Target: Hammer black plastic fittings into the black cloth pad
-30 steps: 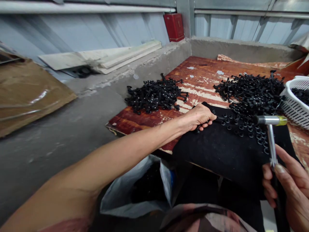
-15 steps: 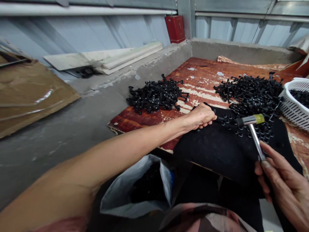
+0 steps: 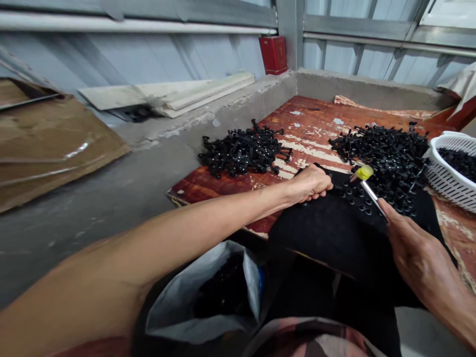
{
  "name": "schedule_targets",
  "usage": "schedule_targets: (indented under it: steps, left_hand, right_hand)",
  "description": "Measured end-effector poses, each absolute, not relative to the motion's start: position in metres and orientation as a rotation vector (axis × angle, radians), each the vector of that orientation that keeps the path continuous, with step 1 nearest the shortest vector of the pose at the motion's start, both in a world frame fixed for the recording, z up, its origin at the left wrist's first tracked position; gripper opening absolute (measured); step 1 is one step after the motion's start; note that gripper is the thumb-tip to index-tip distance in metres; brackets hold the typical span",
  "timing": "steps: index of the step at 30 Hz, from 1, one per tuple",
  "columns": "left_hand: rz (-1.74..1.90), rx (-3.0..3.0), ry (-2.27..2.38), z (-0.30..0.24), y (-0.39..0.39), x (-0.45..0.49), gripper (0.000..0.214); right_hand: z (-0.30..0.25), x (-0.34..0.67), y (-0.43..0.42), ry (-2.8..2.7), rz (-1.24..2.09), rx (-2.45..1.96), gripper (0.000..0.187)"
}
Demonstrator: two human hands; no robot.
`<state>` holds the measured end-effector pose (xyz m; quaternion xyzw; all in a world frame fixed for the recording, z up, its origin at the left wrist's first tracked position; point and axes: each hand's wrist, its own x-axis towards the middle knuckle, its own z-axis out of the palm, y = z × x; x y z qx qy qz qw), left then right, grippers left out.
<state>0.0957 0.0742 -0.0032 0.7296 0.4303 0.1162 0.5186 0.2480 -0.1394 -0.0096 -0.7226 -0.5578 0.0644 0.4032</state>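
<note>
My right hand (image 3: 412, 243) grips a small double-faced hammer by its handle. The hammer (image 3: 366, 179) has a metal shank and a translucent yellow face, and its head is tilted above the black mat. My left hand (image 3: 312, 183) is closed in a fist at the mat's far left edge, pinching a small black part that its fingers mostly hide. Under both hands lies the black mat (image 3: 316, 233). Several small round black rings (image 3: 361, 207) are scattered on it, between the left fist and the hammer.
Two heaps of black plastic parts, a left heap (image 3: 243, 148) and a right heap (image 3: 383, 148), lie on the worn red-brown board (image 3: 297, 111). A white basket (image 3: 451, 168) of black pieces stands at right. Below the board's edge hangs an open pale bag (image 3: 178, 307). A concrete ledge (image 3: 163, 173) borders the left.
The hammer has swung left and slightly up, toward my left fist, and the right hand has turned over with it. My left hand stays in place. The view has tilted slightly upward.
</note>
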Motion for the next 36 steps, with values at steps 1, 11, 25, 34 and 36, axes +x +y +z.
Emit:
schedule_targets:
  steps: [1,11,25,34,36]
  left_hand:
    - [0.278,1.738,1.030,-0.002,0.073,0.096,0.016]
    - [0.281,1.773,1.038,0.001,0.071,0.096,0.016]
    - [0.240,1.761,1.075,-0.001,0.073,0.095,0.017]
    - [0.231,1.768,1.117,-0.001,0.071,0.097,0.017]
    - [0.203,1.771,1.133,0.000,0.069,0.100,0.017]
  right_hand:
    - [-0.008,0.247,-0.142,-1.520,0.088,-1.830,0.057]
    - [-0.015,0.246,-0.146,-1.813,-0.072,-1.924,0.059]
    - [-0.015,0.247,-0.146,-1.659,-0.020,-1.839,0.061]
    - [-0.019,0.244,-0.143,-1.703,-0.063,-1.852,0.061]
    - [-0.018,0.242,-0.142,-1.714,0.042,-1.885,0.054]
